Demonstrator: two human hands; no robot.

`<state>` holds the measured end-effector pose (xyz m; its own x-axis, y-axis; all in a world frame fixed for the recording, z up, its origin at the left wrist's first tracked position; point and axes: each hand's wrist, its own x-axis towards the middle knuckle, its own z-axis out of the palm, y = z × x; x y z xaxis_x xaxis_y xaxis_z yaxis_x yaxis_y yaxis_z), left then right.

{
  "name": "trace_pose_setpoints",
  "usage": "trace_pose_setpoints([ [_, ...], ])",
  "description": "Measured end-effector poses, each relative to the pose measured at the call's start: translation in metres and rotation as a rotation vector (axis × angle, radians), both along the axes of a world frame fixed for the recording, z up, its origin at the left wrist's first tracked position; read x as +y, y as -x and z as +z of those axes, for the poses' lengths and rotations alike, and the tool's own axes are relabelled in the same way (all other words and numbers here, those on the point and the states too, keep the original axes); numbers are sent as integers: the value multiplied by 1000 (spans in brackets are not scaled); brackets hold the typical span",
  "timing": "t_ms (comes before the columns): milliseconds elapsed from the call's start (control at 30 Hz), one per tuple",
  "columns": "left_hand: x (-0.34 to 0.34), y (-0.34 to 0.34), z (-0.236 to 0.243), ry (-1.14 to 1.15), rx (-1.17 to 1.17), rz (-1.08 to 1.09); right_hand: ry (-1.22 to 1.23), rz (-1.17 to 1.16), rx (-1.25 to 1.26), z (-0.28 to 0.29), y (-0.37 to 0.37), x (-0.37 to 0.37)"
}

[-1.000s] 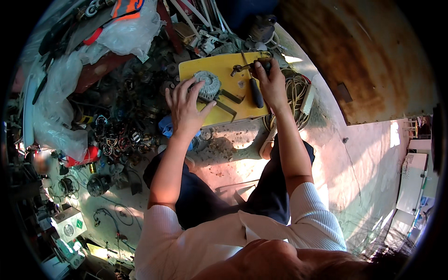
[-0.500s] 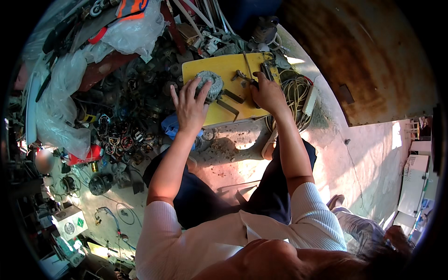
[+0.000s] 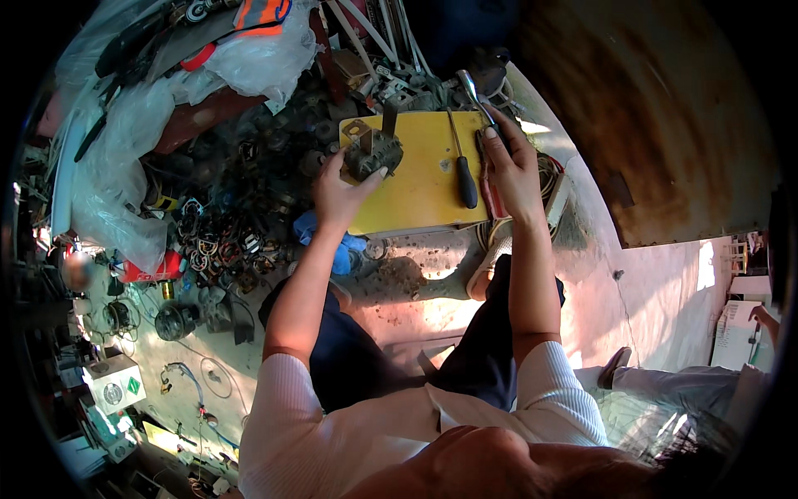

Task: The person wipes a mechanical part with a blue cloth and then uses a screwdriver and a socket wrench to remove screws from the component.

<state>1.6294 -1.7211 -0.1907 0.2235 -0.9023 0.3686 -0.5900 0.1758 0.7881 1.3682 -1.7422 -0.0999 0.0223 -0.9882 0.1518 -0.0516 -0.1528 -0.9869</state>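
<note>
My left hand (image 3: 339, 190) is closed on a dark, ribbed metal part (image 3: 374, 154) with bracket plates at the left of a yellow board (image 3: 403, 204). At the board's right edge, my right hand (image 3: 513, 172) grips a tool with a chrome head (image 3: 468, 87) pointing up and away from me; its handle is mostly hidden by my fingers. A screwdriver (image 3: 465, 183) with a black handle lies on the board beside that hand. A red-handled tool (image 3: 490, 200) lies just under the hand, partly covered.
Heaped parts (image 3: 224, 241), clear plastic sheeting (image 3: 125, 175) and a blue cloth (image 3: 337, 254) surround the board's left. Coiled cable (image 3: 550, 166) lies right, beside a rusty panel (image 3: 665, 125). Another person's leg and shoe (image 3: 682, 381) are at lower right.
My left hand has gripped and turned the part, its plates now upward. My right hand has raised a chrome-headed tool. The other person has come further into view at lower right.
</note>
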Motion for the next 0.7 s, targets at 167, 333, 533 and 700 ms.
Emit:
trace_pose_setpoints([
  [167,-7,4,-8,-161,331,-130,267,56,249,21,-5,16],
  [333,-6,6,-1,-199,274,-162,236,123,561,33,-16,28],
  [533,-6,1,3,-274,297,-213,166,133,567,26,-30,27],
  [700,-5,-1,9,-314,267,-200,258,122,459,4,-42,21],
])
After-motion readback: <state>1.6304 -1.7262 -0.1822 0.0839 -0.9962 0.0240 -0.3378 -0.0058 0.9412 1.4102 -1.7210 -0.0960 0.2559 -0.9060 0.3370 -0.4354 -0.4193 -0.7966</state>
